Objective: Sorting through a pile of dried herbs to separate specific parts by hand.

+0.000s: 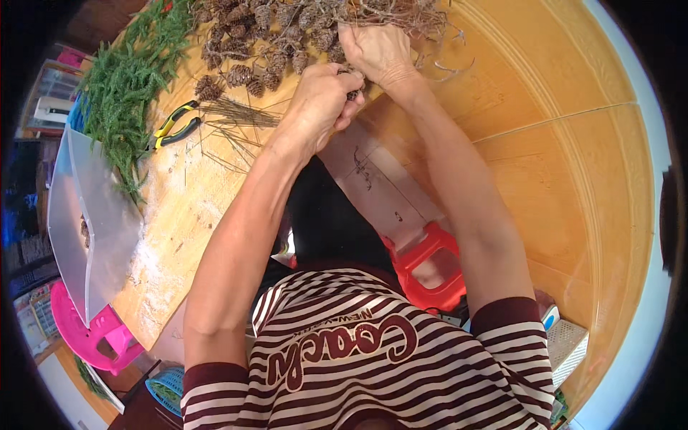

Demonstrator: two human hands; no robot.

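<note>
My left hand [320,100] is closed round a small brown pine cone [352,94], of which only a part shows between the fingers. Close against it on the right, my right hand [381,56] is bent with its fingers curled in; what they hold, if anything, is hidden. Beyond both hands lies a heap of brown pine cones [240,74] on the wooden table [193,208]. Dry twiggy stems [423,20] stick out from the heap above my right hand. Left of my left wrist, thin dark wires [236,118] are scattered on the tabletop.
Pliers with yellow and black handles [176,125] lie beside the wires. Green artificial fir branches [129,93] line the table's left side, near a clear plastic bin [107,222]. Below are a pink chair [72,315], a red stool [430,290] and a blue basket [166,383].
</note>
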